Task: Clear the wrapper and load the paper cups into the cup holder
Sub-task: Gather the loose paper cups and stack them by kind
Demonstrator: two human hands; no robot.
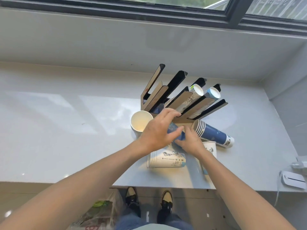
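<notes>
A slotted cardboard cup holder (181, 100) stands on the white counter (66, 130); two of its right slots hold cup stacks (197, 92). My left hand (159, 130) and my right hand (191, 140) both grip a blue stack of paper cups (176, 135) just in front of the holder's base. An upright open white cup stack (140, 122) stands left of my hands. A blue stack (214, 134) lies on its side at the right. A white printed stack (166, 159) lies in front, and a white cup (210, 147) sits partly behind my right wrist.
A window and grey sill run along the back. A wall corner closes the counter at the right. A white device with a cable (292, 179) rests at the counter's right front edge. A plastic bag (99, 211) lies on the floor beside my shoes.
</notes>
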